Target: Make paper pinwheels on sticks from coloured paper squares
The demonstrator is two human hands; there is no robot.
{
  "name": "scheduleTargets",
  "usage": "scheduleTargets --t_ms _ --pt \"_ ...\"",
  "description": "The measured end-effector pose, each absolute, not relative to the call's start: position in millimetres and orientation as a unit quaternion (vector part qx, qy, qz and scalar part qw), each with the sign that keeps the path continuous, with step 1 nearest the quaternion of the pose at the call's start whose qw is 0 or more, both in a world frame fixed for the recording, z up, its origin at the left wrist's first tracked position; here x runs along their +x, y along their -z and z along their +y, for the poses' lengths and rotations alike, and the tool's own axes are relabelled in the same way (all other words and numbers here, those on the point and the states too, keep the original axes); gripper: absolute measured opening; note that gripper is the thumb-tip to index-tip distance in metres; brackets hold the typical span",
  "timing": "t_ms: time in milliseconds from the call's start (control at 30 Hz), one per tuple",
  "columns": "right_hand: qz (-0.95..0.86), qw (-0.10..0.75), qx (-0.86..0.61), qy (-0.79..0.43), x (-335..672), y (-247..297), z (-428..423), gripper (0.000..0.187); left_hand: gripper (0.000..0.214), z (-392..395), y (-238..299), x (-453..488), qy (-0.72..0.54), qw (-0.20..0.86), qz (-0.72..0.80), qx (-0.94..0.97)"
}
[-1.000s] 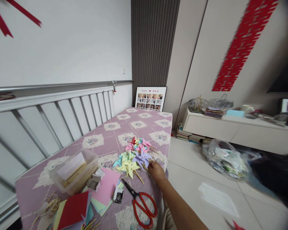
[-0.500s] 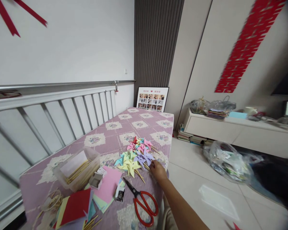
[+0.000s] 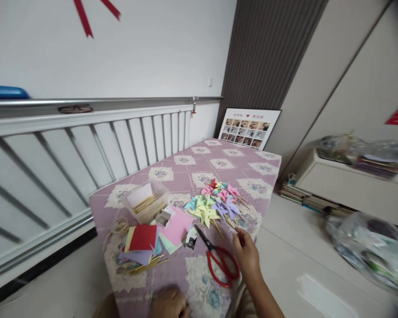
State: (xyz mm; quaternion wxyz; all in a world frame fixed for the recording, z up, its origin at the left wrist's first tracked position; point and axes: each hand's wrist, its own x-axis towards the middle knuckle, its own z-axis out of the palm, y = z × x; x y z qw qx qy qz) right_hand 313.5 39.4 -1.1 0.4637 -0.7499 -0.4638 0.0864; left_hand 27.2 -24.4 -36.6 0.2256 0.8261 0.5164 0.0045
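Note:
My right hand [image 3: 246, 255] hovers over the right edge of the purple quilted surface [image 3: 199, 172], fingers loosely curled and apart, holding nothing I can see. It is just right of the red-handled scissors [image 3: 219, 258] and just below a pile of several coloured paper pinwheels [image 3: 215, 203] on wooden sticks. My left hand [image 3: 169, 304] rests on the near edge at the bottom of the view, knuckles up and fingers hidden. A stack of coloured paper squares [image 3: 142, 243] with a red sheet on top lies left of the scissors.
A clear plastic box of wooden sticks [image 3: 146, 202] stands at the back left, a pink sheet [image 3: 177, 225] beside it. A white slatted rail [image 3: 86, 145] runs along the left. A framed photo collage [image 3: 248, 130] leans at the far end. Plastic bags [image 3: 368, 247] lie on the tiled floor.
The view has swung left and pulled back. My right hand has drawn back from the pinwheel pile toward me, beside the scissors. My left hand has come into view at the bottom edge.

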Motion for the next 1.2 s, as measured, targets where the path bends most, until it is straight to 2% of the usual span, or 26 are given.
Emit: scheduleTargets --t_ms 167,267,600,800,1000,1200 --pt "-0.548 0.472 -0.673 -0.156 225 19 -10 0.03 0.013 -27 31 24 -0.082 0.212 0.502 0.835" --pt "-0.612 0.436 -0.637 -0.172 185 36 -31 0.024 0.012 -30 23 22 -0.099 0.213 0.495 0.837" --pt "-0.698 0.353 -0.618 -0.077 161 47 -41 0.027 0.01 -34 15 19 -0.134 0.221 0.503 0.825" --pt "-0.711 0.327 -0.62 -0.051 159 45 -40 0.025 0.01 -19 7 -2 -0.234 0.323 0.516 0.758" --pt "-0.727 0.317 -0.607 -0.04 158 40 -41 0.024 0.019 48 -26 -73 -0.284 0.223 0.627 0.69" --pt "-0.73 0.313 -0.607 -0.027 158 41 -39 0.023 0.016 99 -39 -115 -0.24 0.161 0.692 0.662"
